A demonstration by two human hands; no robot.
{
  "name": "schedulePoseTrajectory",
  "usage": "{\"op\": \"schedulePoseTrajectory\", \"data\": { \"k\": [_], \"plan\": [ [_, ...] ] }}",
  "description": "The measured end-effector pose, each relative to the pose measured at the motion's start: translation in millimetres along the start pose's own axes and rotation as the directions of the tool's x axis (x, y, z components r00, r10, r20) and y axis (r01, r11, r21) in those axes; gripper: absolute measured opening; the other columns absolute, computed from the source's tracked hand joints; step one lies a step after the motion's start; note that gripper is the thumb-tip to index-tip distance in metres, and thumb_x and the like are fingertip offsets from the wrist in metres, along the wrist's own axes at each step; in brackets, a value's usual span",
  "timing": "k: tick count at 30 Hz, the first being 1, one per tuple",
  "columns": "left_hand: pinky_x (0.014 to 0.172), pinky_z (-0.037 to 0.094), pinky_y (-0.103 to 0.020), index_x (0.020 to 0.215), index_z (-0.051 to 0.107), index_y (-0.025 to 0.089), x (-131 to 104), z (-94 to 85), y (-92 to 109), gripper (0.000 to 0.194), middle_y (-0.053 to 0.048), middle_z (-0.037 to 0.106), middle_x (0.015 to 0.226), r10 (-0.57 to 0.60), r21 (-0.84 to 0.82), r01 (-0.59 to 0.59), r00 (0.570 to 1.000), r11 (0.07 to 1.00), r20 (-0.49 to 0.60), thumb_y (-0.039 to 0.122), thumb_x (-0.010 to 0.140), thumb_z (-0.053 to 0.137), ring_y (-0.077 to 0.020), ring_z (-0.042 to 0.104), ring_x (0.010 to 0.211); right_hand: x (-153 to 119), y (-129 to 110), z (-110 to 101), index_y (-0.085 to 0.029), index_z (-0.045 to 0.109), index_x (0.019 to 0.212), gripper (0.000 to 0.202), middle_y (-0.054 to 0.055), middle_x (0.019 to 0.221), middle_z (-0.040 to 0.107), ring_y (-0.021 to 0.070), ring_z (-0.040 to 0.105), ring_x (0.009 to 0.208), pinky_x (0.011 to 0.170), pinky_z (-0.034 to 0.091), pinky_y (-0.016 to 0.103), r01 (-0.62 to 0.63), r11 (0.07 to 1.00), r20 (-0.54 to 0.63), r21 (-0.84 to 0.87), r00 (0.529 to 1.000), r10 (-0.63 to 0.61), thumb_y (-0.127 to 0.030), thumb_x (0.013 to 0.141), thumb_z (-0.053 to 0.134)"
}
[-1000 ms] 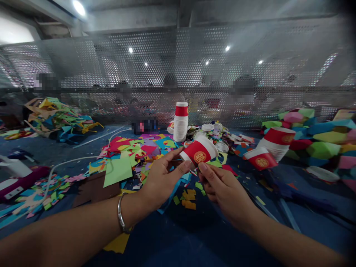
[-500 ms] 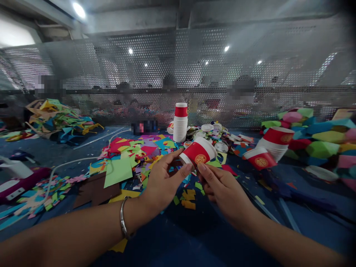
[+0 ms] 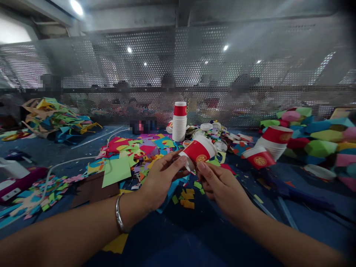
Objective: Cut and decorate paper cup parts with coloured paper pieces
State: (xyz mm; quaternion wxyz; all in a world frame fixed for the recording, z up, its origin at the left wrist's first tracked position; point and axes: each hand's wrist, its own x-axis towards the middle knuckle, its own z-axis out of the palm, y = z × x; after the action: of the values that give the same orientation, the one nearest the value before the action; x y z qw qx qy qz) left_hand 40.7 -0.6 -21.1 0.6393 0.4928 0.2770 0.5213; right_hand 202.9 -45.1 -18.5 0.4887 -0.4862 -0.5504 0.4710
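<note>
A red and white paper cup (image 3: 196, 151) with a gold round emblem is tilted between my two hands, its wide rim up to the right. My left hand (image 3: 160, 181), with a silver bangle at the wrist, grips the narrow white end between thumb and fingers. From that end a white paper strip (image 3: 189, 164) hangs loose, partly torn away. My right hand (image 3: 219, 181) pinches the cup's lower side near the rim; its other fingers are curled underneath. The inside of the cup is hidden from view.
Behind the hands stands a tall stack of paper cups (image 3: 180, 122). More red cups (image 3: 259, 157) lie to the right, near colourful paper shapes (image 3: 319, 141). Coloured paper scraps (image 3: 144, 150) and a green sheet (image 3: 116, 171) spread leftward. A glue gun (image 3: 294, 193) lies at right, a purple power strip (image 3: 25, 183) at left.
My left thumb and fingers have pulled at the narrow end, and a white strip now hangs away from the cup there. My right hand has stayed almost still.
</note>
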Motion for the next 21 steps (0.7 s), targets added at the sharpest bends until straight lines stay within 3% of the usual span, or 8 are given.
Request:
{"op": "schedulePoseTrajectory", "data": {
  "k": [14, 21],
  "plan": [
    [0.091, 0.056, -0.033, 0.106, 0.073, 0.018, -2.1, 0.7, 3.6, 0.029, -0.004, 0.072, 0.099, -0.013, -0.065, 0.014, 1.0, 0.998, 0.013, 0.03, 0.081, 0.08, -0.0152, 0.067, 0.089, -2.9, -1.3, 1.5, -0.02, 0.048, 0.075, 0.056, -0.009, 0.056, 0.027, 0.0059, 0.02, 0.046, 0.04, 0.016, 0.019, 0.015, 1.0, 0.017, -0.005, 1.0, -0.015, -0.074, 0.089, 0.057],
    [0.086, 0.056, -0.033, 0.125, 0.064, 0.02, -3.8, -2.5, 5.9, 0.047, -0.005, 0.074, 0.105, 0.124, 0.192, -0.122, 0.992, 0.974, 0.002, 0.038, 0.084, 0.078, -0.0182, 0.069, 0.092, -3.4, 2.1, 0.1, -0.02, 0.047, 0.074, 0.056, -0.009, 0.058, 0.028, 0.0063, 0.019, 0.047, 0.04, 0.016, 0.02, 0.013, 1.0, 0.013, -0.007, 1.0, -0.012, -0.073, 0.09, 0.057]
  ]
}}
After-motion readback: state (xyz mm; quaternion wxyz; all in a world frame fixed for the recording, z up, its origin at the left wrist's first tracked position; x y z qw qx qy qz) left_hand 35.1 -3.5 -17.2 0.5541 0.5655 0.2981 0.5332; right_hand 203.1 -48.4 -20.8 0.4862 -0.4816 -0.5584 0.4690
